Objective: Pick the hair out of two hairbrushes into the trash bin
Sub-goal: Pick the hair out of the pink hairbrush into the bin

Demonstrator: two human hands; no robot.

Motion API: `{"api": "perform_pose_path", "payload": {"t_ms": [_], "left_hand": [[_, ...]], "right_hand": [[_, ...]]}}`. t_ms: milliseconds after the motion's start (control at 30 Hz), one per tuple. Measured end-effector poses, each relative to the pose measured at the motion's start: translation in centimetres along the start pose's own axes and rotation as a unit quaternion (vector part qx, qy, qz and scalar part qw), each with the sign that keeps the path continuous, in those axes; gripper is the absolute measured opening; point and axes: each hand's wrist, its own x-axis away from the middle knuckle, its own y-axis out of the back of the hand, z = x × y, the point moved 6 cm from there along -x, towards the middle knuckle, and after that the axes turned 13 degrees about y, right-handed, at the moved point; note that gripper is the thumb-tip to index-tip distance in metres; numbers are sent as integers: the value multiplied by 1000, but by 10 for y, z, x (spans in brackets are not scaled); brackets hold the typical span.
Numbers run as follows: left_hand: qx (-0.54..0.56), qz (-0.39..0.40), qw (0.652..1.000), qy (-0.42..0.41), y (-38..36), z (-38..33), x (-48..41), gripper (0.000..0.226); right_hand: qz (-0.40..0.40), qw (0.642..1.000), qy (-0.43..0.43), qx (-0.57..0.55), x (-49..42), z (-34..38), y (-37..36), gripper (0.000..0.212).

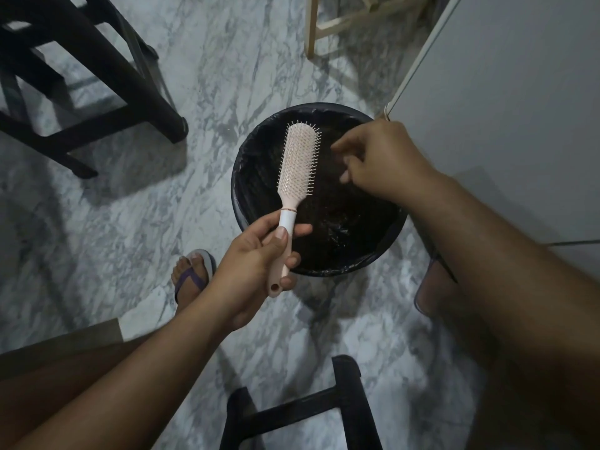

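Holding the brush (pixel 297 164) by its handle, my left hand (pixel 259 264) has fingers (pixel 293 229) and thumb wrapped shut around the white-and-pink grip, low near the hanging hole. The bristle head is tilted up over the bin (pixel 319 190), bristles facing me and slightly right.

Right hand (pixel 381 160) hovers over the bin, just right of the bristle head, not touching it. Thumb and forefinger are loosely pinched, the others curled; whether any hair is between them I cannot tell, too dark against the liner. Bristle pad looks mostly clear of hair from here.

Handling guess: brush is light, stiff plastic, handle smooth so a full wrap suits it; pins are thin and springy, pull hair off along them, not sideways. Hair is wispy and clingy, so it may stick to my fingers rather than drop.

Only one brush visible; second not in view.

Around: marble floor (pixel 136 241), dark stool (pixel 97 86) upper left, black frame (pixel 292 414) at bottom, wood legs (pixel 328 24) top, white panel (pixel 503 108) right, foot in sandal (pixel 191 271) beside the bin. Nothing blocks the bin opening.
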Motion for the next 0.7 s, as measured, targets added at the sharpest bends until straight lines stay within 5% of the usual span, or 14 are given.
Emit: {"api": "perform_pose_path", "payload": {"t_ms": [200,433,600,700], "left_hand": [[28,30,999,31,-3,2,-1,33],[34,75,996,44,-9,8,1,38],[31,86,995,38,-12,7,1,39],[36,79,995,51,-12,9,0,37]], "right_hand": [[-94,989,92,-61,-1,18,-1,29],[-46,995,87,-10,-2,21,-26,38],[-131,988,80,-25,-2,21,-16,18],[-113,989,94,11,0,21,-23,13]]}}
